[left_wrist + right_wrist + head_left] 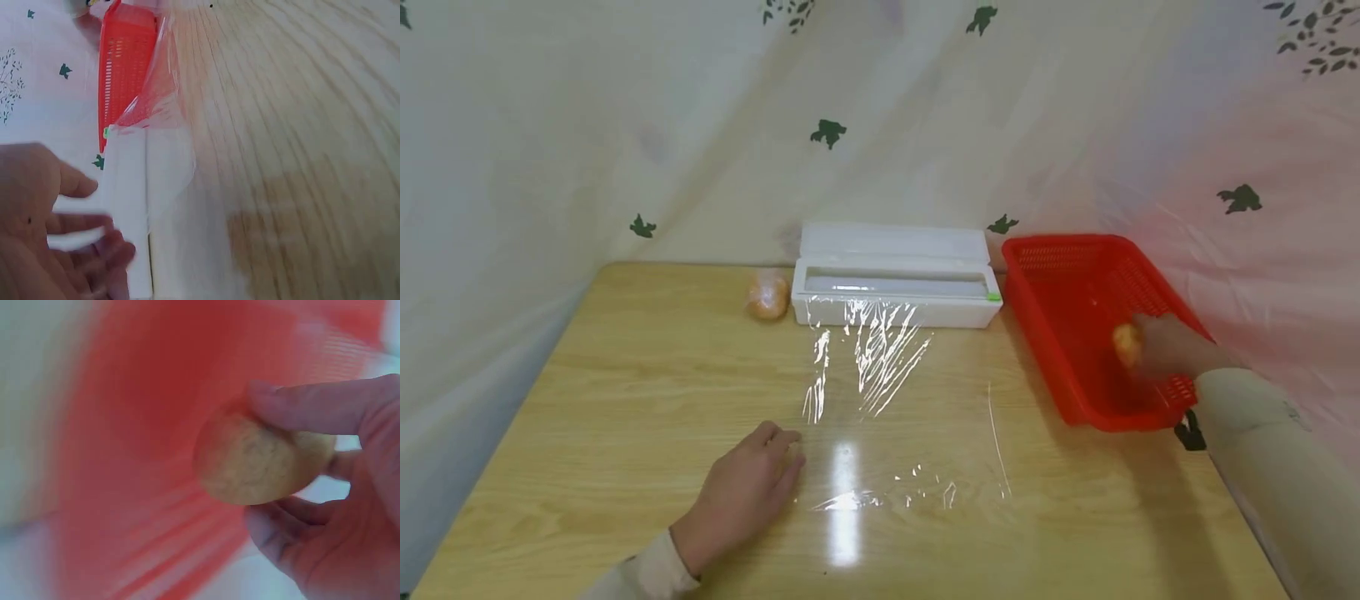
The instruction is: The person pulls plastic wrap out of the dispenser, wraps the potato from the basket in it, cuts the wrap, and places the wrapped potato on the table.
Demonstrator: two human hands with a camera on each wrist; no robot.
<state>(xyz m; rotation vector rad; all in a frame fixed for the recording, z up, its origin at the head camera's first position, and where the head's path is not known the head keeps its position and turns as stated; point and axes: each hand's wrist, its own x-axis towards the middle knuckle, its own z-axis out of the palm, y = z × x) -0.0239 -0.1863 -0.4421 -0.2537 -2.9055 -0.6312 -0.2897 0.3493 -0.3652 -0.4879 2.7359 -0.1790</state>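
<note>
A potato [250, 459], brownish yellow with greyish blemishes, is held between the thumb and fingers of my right hand [1165, 346], over the red plastic basket [1037, 350]. Clear cling film [887, 367] runs from a white dispenser box [895, 312] toward me across the wooden table. My left hand [745, 483] is at the film's left edge, its fingers loosely bent and holding nothing. In the left wrist view, that hand [56, 231] overlaps the white box. A roundish yellow-orange thing wrapped in shiny film [768, 297] rests beside the box's left end.
The box's white lid [895, 242] stands raised at the back, with a green tab [993, 297] at its right corner. A patterned cloth [715, 133] hangs behind the table [647, 375]. A black item [1190, 432] lies by the basket's near right corner.
</note>
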